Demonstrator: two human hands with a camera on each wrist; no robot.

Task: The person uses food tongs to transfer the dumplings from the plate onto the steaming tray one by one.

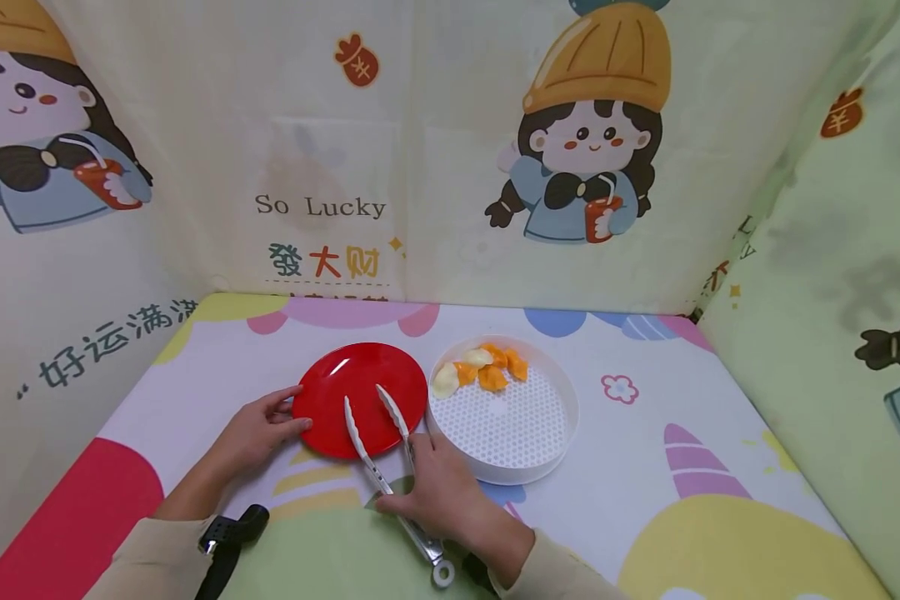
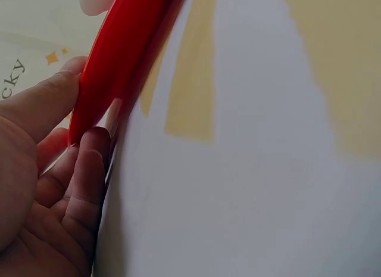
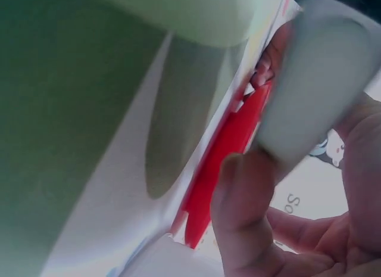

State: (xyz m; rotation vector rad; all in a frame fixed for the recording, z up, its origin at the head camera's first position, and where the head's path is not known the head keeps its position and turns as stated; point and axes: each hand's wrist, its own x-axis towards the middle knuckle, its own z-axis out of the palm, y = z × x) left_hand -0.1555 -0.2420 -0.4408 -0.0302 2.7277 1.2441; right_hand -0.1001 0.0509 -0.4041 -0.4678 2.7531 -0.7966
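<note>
At its left rim, a red plate [image 1: 326, 383] is held by my left hand [image 1: 255, 429]. In the left wrist view the thumb [image 2: 44, 101] lies over the rim and the fingers [image 2: 89, 176] curl beneath it. My right hand [image 1: 450, 496] grips metal tongs [image 1: 380, 481], their two arms spread and the tips over the plate with nothing between them. To the right of the plate, a round white tray [image 1: 502, 429] with a perforated base holds several orange chunks [image 1: 492, 378] and pale pieces [image 1: 446, 381], grouped toward its back left.
A patterned cloth [image 1: 570, 533] covers the table. Printed sheets hang behind [image 1: 450, 167] and along both sides, closing in the table's back and side edges. The tray stands right beside the plate, close to the right hand.
</note>
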